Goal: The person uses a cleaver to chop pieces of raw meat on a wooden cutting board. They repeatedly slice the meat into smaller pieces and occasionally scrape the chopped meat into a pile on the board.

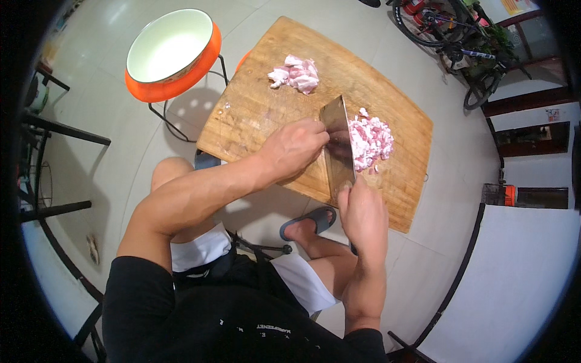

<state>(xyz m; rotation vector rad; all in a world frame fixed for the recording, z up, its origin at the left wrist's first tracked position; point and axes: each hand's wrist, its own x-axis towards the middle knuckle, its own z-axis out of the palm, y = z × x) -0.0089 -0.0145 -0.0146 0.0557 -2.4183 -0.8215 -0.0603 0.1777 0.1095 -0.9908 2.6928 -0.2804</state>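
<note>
A cleaver (340, 158) stands with its broad blade on edge over a wooden cutting board (387, 91). My right hand (365, 212) is wrapped round its handle at the near side. With fingers curled in, my left hand (298, 147) rests on the board against the blade's left face; whatever lies under those fingers is hidden. Just right of the blade sits a heap of diced pink and white meat (372, 142). Larger slices of raw meat (295, 74) lie in a pile toward the board's far left.
Left of the board, a white-lined enamel basin (169, 45) rests on an orange stool (169, 91) with black metal legs. My sandalled foot (307, 224) is below the board's near edge. A bicycle (448, 30) stands far right, and dark metal frames (66, 128) reach in from the left.
</note>
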